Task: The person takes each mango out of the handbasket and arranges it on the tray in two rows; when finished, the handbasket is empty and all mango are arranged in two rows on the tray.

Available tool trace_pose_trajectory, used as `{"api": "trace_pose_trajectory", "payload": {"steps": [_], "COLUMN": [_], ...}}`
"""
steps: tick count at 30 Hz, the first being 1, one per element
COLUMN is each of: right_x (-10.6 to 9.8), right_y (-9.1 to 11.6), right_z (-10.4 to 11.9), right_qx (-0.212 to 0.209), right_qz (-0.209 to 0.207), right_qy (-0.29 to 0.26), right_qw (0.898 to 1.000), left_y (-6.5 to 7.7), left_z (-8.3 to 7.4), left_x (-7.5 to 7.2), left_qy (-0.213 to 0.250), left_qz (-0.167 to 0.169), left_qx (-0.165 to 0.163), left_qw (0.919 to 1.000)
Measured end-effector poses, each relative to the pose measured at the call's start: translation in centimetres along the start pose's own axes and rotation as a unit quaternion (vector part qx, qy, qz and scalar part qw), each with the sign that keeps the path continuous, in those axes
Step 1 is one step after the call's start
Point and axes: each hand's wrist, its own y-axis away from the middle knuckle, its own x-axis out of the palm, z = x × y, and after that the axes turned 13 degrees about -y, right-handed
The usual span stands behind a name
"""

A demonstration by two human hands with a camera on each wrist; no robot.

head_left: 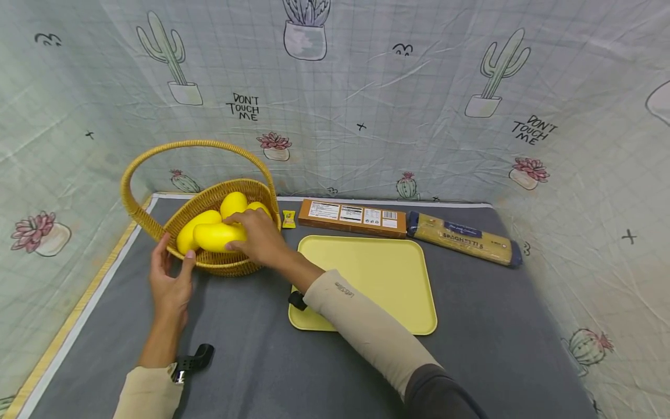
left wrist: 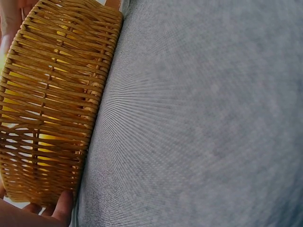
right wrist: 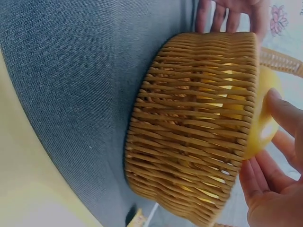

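Note:
A woven wicker basket [head_left: 225,266] with a tall hoop handle stands at the left of the table and contains several yellow mangoes [head_left: 199,230]. My left hand [head_left: 171,288] holds the basket's near left side, thumb by the rim; in the left wrist view its fingers [left wrist: 62,208] lie against the weave. Reaching over the basket from the right, my right hand [head_left: 262,238] grips the front mango [head_left: 217,237] between thumb and fingers. In the right wrist view that mango [right wrist: 264,113] shows above the rim, and the wicker partly hides the fruit inside.
Right of the basket lies a yellow tray [head_left: 371,279], partly under my right forearm. Behind it are a small yellow packet [head_left: 289,219], a long brown box [head_left: 353,218] and a spaghetti pack [head_left: 463,238]. A printed cloth [head_left: 340,87] hangs along the table's back edge.

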Motion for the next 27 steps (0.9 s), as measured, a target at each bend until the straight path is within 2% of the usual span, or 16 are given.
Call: {"api": "trace_pose_trajectory", "payload": {"steps": [9, 27], "right_x": [-1.7, -4.9], "right_y": [1.1, 4.4], "right_z": [0.4, 1.3], "right_qx": [-0.014, -0.026], "right_qz": [-0.035, -0.06], "right_qy": [-0.034, -0.064], "right_qw": [0.999, 0.996], "left_y": [0.0, 0.1], "left_z": [-0.2, -0.3], "left_x": [0.1, -0.1], "left_qy": [0.01, -0.015], "left_qz": [0.001, 0.003], "left_qx": [0.007, -0.006], "left_qw": [0.9999, 0.9999]}}
